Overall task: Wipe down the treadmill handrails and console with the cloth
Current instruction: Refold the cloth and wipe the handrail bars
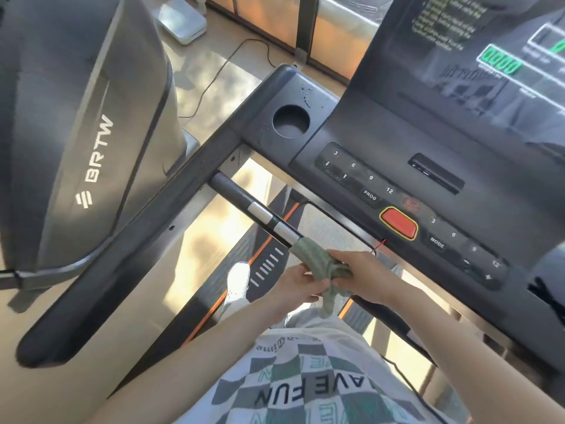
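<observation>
Green cloth (312, 258), one, around one handrail (244, 198); left hand (293, 284) and right hand (363, 273) both tight on it.

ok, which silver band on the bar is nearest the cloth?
The lower silver band, right beside the green cloth wrapped round the bar; the upper silver band sits farther up.

1. I read "BRTW" in white on the grey cover (91, 133) at left.
2. The left keypad (354, 175) shows 3, 6, 9, 12 and "PROG".
3. The right keypad (458, 243) shows 3, 6, 9, 12 and "MODE".
4. The screen (458, 56) shows green "0000"; I can't read its other text.
5. The shirt (305, 377) shows "AVE FUN".
</observation>
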The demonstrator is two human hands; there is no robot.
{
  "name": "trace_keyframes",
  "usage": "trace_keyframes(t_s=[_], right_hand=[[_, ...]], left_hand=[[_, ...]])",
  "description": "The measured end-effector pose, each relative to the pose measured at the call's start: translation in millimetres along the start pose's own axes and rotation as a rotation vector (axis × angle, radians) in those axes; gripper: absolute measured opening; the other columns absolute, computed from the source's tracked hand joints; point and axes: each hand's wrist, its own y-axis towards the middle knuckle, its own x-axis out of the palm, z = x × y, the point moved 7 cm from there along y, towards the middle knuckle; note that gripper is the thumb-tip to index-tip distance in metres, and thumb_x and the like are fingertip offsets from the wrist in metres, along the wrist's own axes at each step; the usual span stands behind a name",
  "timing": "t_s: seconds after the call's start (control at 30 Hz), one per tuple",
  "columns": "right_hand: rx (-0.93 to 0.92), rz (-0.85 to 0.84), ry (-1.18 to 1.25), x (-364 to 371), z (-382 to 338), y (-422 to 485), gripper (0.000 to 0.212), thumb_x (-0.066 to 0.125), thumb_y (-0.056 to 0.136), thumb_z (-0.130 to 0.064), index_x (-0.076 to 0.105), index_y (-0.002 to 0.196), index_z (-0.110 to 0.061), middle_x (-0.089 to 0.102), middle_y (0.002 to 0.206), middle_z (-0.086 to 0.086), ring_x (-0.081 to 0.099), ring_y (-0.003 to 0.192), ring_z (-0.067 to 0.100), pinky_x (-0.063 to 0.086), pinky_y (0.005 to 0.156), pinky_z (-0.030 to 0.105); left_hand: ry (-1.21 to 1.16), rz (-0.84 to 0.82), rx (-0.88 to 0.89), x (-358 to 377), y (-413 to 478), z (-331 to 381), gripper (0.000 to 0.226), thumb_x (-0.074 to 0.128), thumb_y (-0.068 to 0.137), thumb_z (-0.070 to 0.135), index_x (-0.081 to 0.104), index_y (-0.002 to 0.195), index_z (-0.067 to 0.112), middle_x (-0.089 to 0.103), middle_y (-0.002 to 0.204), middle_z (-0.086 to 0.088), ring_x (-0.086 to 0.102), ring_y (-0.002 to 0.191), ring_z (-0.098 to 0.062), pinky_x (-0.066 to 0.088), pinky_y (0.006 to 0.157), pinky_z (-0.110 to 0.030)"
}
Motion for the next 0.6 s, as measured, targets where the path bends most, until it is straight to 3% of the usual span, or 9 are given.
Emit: trace_keyframes(t_s=[0.07,0.13,0.23,0.37,0.47,0.53,0.6], right_hand=[[-0.01,0.011,-0.029,-1,4,-6,0.035,0.071,0.088,-0.028,0.064,0.121,-0.037,0.074,0.101,-0.016,0.067,0.09,0.007,0.058,0.082,0.036],[0.005,0.036,-0.075,-7,8,-11,0.032,0.07,0.091,-0.026,0.069,0.122,-0.032,0.075,0.103,-0.012,0.067,0.09,0.01,0.057,0.081,0.03],[-0.003,0.117,-0.173,-23,8,-16,0.023,0.064,0.094,-0.016,0.074,0.113,-0.022,0.073,0.097,-0.008,0.064,0.087,0.015,0.041,0.064,0.014],[-0.059,0.217,-0.022,-39,-7,-13,0.012,0.066,0.091,-0.013,0.075,0.097,-0.017,0.07,0.091,-0.007,0.064,0.085,0.017,0.052,0.074,0.028],[-0.087,0.256,0.145,-50,-18,-2,0.006,0.072,0.089,-0.014,0.075,0.093,-0.017,0.069,0.09,-0.008,0.064,0.086,0.011,0.056,0.078,0.036],[-0.135,0.302,0.245,-61,-32,6,0.007,0.073,0.088,-0.011,0.075,0.092,-0.017,0.07,0.085,-0.01,0.064,0.081,0.006,0.055,0.076,0.028],[-0.158,0.372,0.306,-74,-45,16,0.015,0.071,0.087,-0.004,0.076,0.093,-0.016,0.071,0.083,-0.013,0.063,0.082,-0.001,0.048,0.071,0.013]], left_hand=[[0.049,0.038,0.014,-1,-1,0,0.039,0.08,0.087,0.018,0.066,0.122,0.007,0.077,0.106,-0.005,0.074,0.092,-0.012,0.06,0.078,-0.024],[0.081,0.101,0.011,-5,-3,0,0.045,0.084,0.079,0.025,0.07,0.117,0.006,0.078,0.106,-0.008,0.074,0.098,-0.022,0.061,0.088,-0.036],[0.106,0.183,0.04,-13,-10,6,0.028,0.083,0.083,0.021,0.077,0.107,0.009,0.079,0.1,-0.008,0.074,0.098,-0.023,0.06,0.091,-0.038],[0.153,0.309,0.18,-33,-29,37,0.007,0.083,0.084,0.026,0.078,0.086,0.021,0.076,0.079,0.008,0.071,0.077,-0.009,0.054,0.071,-0.025],[0.179,0.394,0.284,-54,-43,71,0.018,0.085,0.082,0.028,0.073,0.082,0.014,0.072,0.077,-0.001,0.065,0.072,-0.01,0.053,0.068,-0.028],[0.22,0.424,0.34,-70,-50,94,0.027,0.085,0.081,0.029,0.07,0.085,0.008,0.071,0.082,-0.008,0.063,0.073,-0.012,0.054,0.068,-0.031],[0.227,0.415,0.355,-89,-52,116,0.027,0.086,0.082,0.024,0.068,0.087,0.004,0.068,0.077,-0.006,0.061,0.068,-0.012,0.052,0.063,-0.033]])
